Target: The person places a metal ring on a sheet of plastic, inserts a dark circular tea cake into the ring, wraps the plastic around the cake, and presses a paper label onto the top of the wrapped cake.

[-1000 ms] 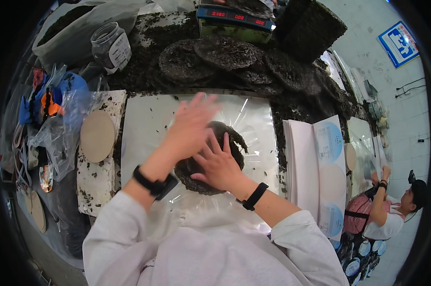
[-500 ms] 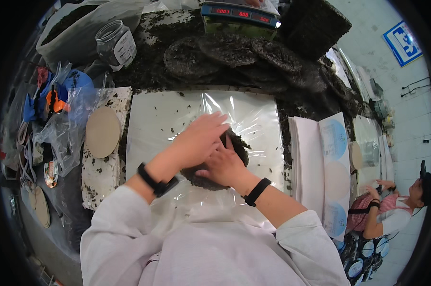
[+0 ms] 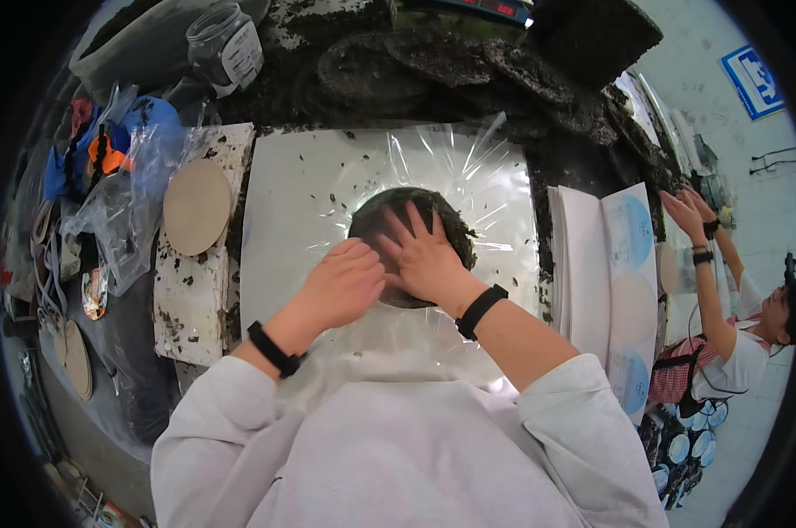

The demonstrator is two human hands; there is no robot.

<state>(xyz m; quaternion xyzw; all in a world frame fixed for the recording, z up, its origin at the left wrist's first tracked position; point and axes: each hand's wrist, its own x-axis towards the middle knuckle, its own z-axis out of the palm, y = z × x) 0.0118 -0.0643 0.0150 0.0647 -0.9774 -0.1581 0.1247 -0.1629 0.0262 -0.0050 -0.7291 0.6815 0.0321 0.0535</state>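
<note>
A dark, round, flat cake of dried seaweed [image 3: 372,222] lies before me on clear plastic film [image 3: 477,154], over a pale board [image 3: 279,202]. Its right rim is ragged. My right hand [image 3: 426,262] is spread flat on top of it, fingers apart. At the cake's lower left edge, my left hand [image 3: 342,280] has its fingers curled in. Whatever those fingers pinch is hidden, though the film runs around them. Dark crumbs dot the board.
Several similar seaweed cakes [image 3: 433,63] lie beyond the board, near a digital scale [image 3: 495,11]. A clear jar [image 3: 225,48] and a cardboard disc [image 3: 196,208] are at left. Printed label sheets [image 3: 627,238] flank the right side. Farther right is a co-worker [image 3: 723,352], arms raised.
My left hand has come off the top of the cake, down and left, and its fingers have curled. My right hand has spread out on the cake. The co-worker's arms have extended.
</note>
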